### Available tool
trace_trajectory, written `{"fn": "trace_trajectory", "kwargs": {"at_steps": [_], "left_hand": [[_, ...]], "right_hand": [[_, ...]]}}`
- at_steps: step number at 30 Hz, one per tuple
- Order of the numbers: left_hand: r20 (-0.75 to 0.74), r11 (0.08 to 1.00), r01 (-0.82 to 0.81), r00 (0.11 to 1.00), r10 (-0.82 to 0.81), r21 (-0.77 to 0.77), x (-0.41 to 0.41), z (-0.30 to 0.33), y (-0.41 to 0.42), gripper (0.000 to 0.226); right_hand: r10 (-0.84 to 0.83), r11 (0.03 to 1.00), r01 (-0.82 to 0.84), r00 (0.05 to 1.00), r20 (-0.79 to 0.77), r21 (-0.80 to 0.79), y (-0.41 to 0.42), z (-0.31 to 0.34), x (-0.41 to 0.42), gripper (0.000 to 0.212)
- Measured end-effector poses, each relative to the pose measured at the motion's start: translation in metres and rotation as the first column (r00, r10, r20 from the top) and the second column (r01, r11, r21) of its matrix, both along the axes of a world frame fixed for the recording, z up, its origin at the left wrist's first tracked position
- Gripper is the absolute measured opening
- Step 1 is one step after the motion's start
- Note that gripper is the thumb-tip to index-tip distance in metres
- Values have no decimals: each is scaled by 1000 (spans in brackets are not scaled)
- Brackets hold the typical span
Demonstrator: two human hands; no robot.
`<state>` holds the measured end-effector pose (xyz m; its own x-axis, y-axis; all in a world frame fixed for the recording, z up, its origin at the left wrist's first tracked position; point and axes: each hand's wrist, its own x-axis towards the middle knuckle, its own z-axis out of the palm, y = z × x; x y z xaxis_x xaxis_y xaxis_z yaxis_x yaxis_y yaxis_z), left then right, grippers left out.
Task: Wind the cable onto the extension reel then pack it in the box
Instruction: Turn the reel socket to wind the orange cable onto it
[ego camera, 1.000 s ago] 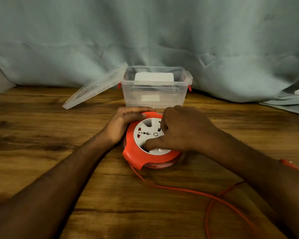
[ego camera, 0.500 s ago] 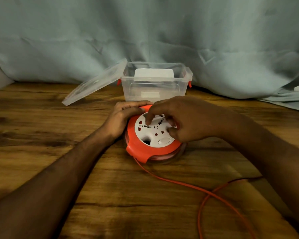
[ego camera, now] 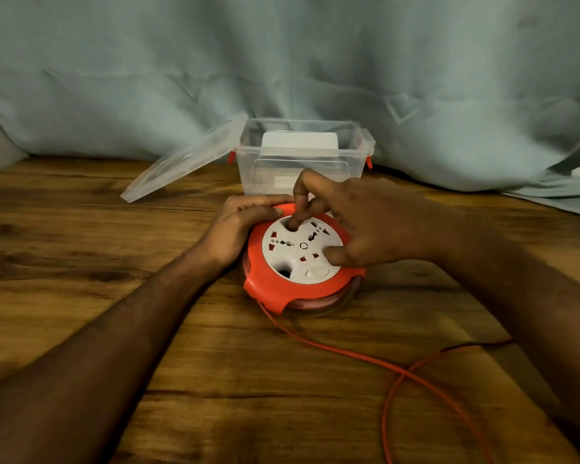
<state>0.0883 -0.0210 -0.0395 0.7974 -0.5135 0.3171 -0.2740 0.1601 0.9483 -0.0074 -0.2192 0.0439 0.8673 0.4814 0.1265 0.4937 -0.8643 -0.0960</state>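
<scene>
An orange extension reel (ego camera: 275, 286) with a white socket face (ego camera: 298, 249) lies flat on the wooden table. My left hand (ego camera: 238, 226) grips its far-left rim. My right hand (ego camera: 359, 222) rests on the white face, with a forefinger pushed into a round finger hole near the top and the thumb on the face's right edge. An orange cable (ego camera: 365, 360) leaves the reel's front and loops across the table toward the lower right. Behind the reel stands a clear plastic box (ego camera: 352, 152), open, with something white inside.
The box's clear lid (ego camera: 181, 162) hangs tilted off its left side, its far edge on the table. A pale green cloth (ego camera: 282, 61) covers the background and spills onto the table at the right. The wooden table (ego camera: 81, 262) stretches left and toward me.
My right hand has turned the white face, and its finger hole has gone from the near side to the far side. The loose cable loop has shifted and drawn closer to the reel.
</scene>
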Motion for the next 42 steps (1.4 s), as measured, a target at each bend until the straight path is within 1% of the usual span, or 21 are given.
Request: {"fn": "trace_trajectory", "kwargs": {"at_steps": [3, 8, 16, 19, 23, 26, 29, 36, 42], "left_hand": [[11, 1000, 7, 1000, -7, 22, -1, 0, -2, 36], [-25, 1000, 13, 1000, -12, 20, 0, 0, -1, 38], [-19, 998, -57, 998, 57, -27, -1, 1, -2, 33], [-20, 996, -86, 996, 86, -27, 1, 0, -1, 39], [-11, 996, -91, 996, 91, -11, 3, -1, 0, 43], [1, 995, -98, 995, 98, -5, 1, 1, -1, 40], [4, 996, -92, 996, 92, 6, 1, 0, 0, 32], [2, 995, -100, 995, 100, 30, 6, -1, 0, 43], [19, 993, -116, 993, 116, 29, 7, -3, -1, 44]], "right_hand": [[-14, 1000, 13, 999, -34, -23, -3, 4, 1, 61], [-20, 1000, 20, 1000, -4, -12, -4, 3, 1, 60], [-58, 995, 71, 986, 155, -77, 3, -1, -1, 61], [-68, 992, 89, 975, 214, -92, 5, -3, -3, 59], [-62, 987, 94, 969, 238, -127, 6, -4, -1, 61], [-71, 986, 105, 968, 242, -129, 7, -4, -1, 57], [-102, 980, 140, 962, 252, -140, 11, -3, -4, 55], [-180, 962, 226, 948, 261, -155, 22, 0, -11, 60], [-293, 938, 336, 903, 314, -91, 29, -7, -14, 63]]}}
